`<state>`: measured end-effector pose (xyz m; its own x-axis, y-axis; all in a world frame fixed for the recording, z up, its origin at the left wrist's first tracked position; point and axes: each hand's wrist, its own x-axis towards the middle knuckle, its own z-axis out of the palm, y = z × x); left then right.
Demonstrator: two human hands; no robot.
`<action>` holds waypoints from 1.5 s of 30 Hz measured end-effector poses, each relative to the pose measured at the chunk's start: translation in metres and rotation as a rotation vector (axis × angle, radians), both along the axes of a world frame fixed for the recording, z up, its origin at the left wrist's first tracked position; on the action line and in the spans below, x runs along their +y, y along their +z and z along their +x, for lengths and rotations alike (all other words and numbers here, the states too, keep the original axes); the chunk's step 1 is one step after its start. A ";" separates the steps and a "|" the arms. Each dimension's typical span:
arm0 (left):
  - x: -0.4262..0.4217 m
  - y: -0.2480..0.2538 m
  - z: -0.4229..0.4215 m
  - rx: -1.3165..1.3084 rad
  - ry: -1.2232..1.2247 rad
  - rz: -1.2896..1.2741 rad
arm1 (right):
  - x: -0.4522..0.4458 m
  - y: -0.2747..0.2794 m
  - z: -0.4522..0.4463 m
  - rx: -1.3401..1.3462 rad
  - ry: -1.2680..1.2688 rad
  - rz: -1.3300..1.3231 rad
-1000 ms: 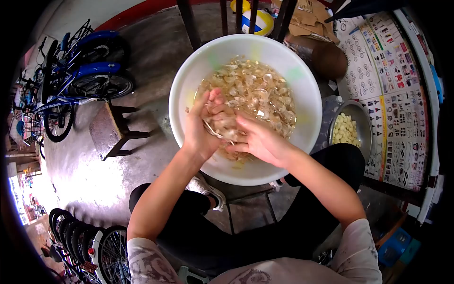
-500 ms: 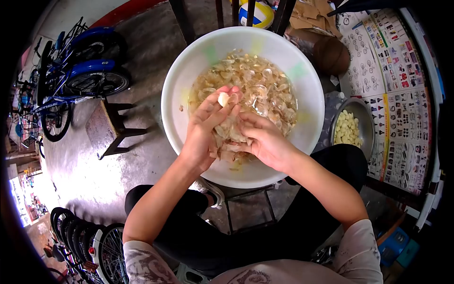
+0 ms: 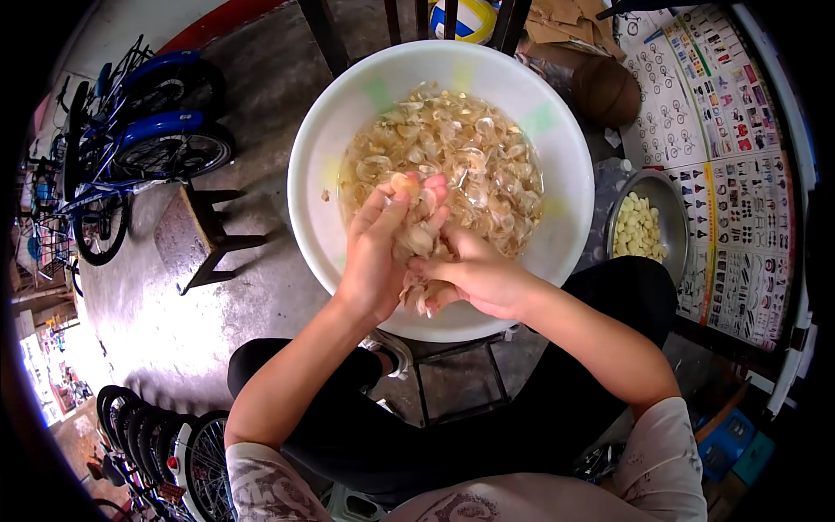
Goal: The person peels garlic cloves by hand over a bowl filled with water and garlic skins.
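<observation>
A wide white basin (image 3: 306, 248) holds water with many loose garlic skins (image 3: 465, 161) floating in it. Over its near side, my left hand (image 3: 374, 261) is cupped around a wet clump of garlic skins (image 3: 416, 239). At that hand's fingertips sits a small rounded pale piece (image 3: 404, 184); whether it is a clove or a skin I cannot tell. My right hand (image 3: 487, 277) grips the lower right of the same clump, thumb and fingers pinched on it. Some skins hang below between the two hands.
A metal bowl (image 3: 683, 230) of peeled garlic cloves (image 3: 637, 228) stands right of the basin, near my knee. Dark chair bars (image 3: 417, 19) rise behind the basin. To the left are a small wooden stool (image 3: 187, 230) and parked bicycles (image 3: 165, 143). A printed sheet (image 3: 731, 200) lies far right.
My right hand has moved slightly down and left, its fingers closing further on the skins. The clump now hangs lower between my hands. The left fingertips have curled a little.
</observation>
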<state>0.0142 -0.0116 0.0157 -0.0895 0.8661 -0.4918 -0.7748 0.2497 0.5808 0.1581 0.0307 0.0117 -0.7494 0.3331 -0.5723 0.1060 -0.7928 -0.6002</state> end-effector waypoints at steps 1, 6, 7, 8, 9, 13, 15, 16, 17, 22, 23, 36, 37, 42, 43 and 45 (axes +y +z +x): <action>0.000 -0.001 -0.001 0.000 0.000 -0.001 | -0.001 -0.001 0.000 -0.006 -0.004 -0.006; 0.001 -0.004 -0.008 -0.027 0.071 0.042 | -0.001 -0.001 0.002 0.012 -0.053 -0.080; 0.001 -0.004 -0.009 -0.027 0.072 0.041 | -0.002 0.000 0.002 0.007 -0.076 -0.073; 0.001 -0.004 -0.009 -0.016 0.074 0.029 | -0.002 0.000 0.001 0.007 -0.075 -0.073; 0.001 -0.004 -0.010 -0.005 0.076 0.017 | -0.002 0.001 -0.001 0.018 -0.092 -0.044; 0.000 -0.002 -0.012 -0.017 0.049 -0.003 | 0.003 0.009 -0.002 -0.050 -0.051 0.068; 0.002 -0.010 -0.012 0.055 0.074 0.067 | 0.001 0.008 -0.003 -0.091 -0.101 0.084; 0.003 -0.009 -0.014 0.056 0.074 0.066 | 0.000 0.006 -0.003 -0.131 -0.151 0.099; 0.003 -0.006 -0.016 0.062 0.065 0.061 | 0.000 0.005 -0.002 -0.130 -0.151 0.098; 0.004 -0.004 -0.022 0.072 0.047 0.055 | 0.002 0.001 -0.001 -0.109 -0.206 0.097; 0.005 -0.006 -0.022 0.082 0.047 0.072 | 0.003 0.002 -0.001 -0.109 -0.206 0.097; 0.021 -0.056 -0.051 1.186 -0.729 0.040 | 0.038 -0.064 0.002 -0.674 0.503 1.190; 0.020 -0.060 -0.051 1.517 -0.830 -0.022 | 0.040 -0.070 0.002 -0.741 0.528 1.253; 0.020 -0.073 -0.061 1.689 -0.776 -0.049 | 0.054 -0.085 0.006 -0.871 0.468 1.520; 0.021 -0.070 -0.061 1.720 -0.730 -0.066 | 0.057 -0.089 0.009 -0.875 0.467 1.515; 0.024 -0.068 -0.065 1.849 -0.752 -0.068 | 0.064 -0.094 0.012 -1.029 0.394 1.742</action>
